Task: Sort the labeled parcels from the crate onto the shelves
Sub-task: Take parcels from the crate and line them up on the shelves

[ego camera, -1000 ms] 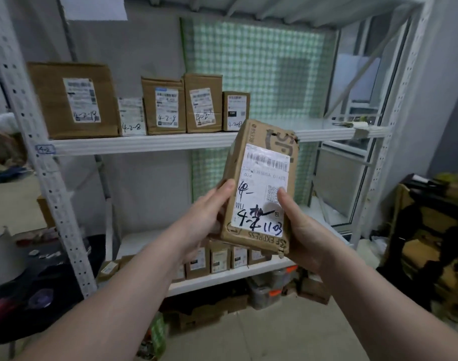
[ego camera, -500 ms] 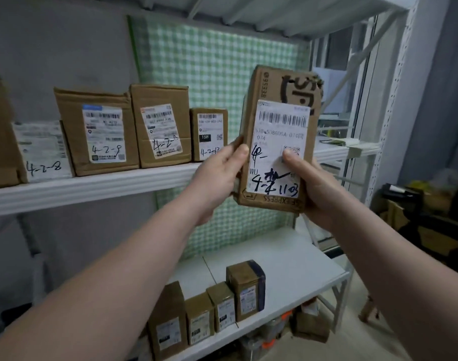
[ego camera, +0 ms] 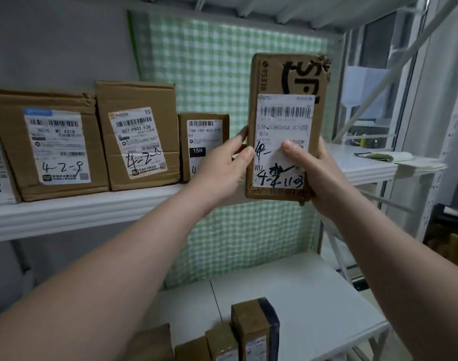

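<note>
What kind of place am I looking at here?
Probably a parcel pickup point or small stockroom. White metal shelves carry cardboard boxes with barcode labels and handwritten codes like 4-2-9, and the left hand and right hand hold up another labeled parcel.

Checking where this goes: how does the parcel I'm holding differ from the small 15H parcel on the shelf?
The held parcel looks taller than the 15H parcel. The left hand and right hand grip the held parcel; the 15H parcel stands on the shelf. Both: brown cardboard, white labels.
</note>
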A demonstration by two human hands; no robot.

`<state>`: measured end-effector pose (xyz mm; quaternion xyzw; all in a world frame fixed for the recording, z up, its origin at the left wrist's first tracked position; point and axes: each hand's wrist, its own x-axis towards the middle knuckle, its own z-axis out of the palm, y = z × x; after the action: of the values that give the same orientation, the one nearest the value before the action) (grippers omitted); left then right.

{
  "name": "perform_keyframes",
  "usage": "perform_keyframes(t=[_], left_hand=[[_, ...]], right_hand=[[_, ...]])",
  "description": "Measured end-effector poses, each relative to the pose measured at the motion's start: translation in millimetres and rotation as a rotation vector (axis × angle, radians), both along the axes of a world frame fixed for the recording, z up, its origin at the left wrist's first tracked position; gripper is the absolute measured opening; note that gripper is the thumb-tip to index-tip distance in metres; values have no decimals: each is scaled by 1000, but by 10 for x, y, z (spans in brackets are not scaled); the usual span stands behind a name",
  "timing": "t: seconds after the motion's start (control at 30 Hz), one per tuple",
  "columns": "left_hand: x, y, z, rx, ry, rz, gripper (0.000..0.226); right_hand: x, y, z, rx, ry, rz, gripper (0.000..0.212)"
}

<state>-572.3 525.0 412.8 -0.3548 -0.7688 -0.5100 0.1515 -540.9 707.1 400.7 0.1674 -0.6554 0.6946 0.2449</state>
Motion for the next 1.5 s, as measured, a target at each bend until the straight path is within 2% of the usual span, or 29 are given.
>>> perform_keyframes(t=[0.17,0.33,0.4,0.47,0.57,0.67,0.8,1.03,1.3,1.5], left_hand=[[-345,298,-48,-2,87,177,42],[-590,505,-143,-113,150,415,45],[-622,546,-249,-162,168,528,49],[-620,566,-374,-165,198,626,47],[-602,519,-539,-182,291,767,16],[-593,435,-635,-309,350,874,9],[-592,381,-687,-318,379,841,7],[-637,309,-705,-234,370,774,11],[-665,267,-736,-216,380,734,13],[-665,233,-736,-210,367,687,14]], right_hand=[[-584,306,15,62,-4,111,64],[-1043,520,-30,164,-29,168,68],[-1147,555,-127,245,1,86,73],[-1184,539,-245,314,70,-98,90],[-1153,458,-402,368,248,-356,104],[-1164,401,-458,419,261,-391,108],[-1236,392,-446,494,72,-314,114],[-1382,409,-324,575,-69,-249,98],[-1553,373,-262,568,-162,-179,90],[-1637,354,-213,543,-194,-149,68]])
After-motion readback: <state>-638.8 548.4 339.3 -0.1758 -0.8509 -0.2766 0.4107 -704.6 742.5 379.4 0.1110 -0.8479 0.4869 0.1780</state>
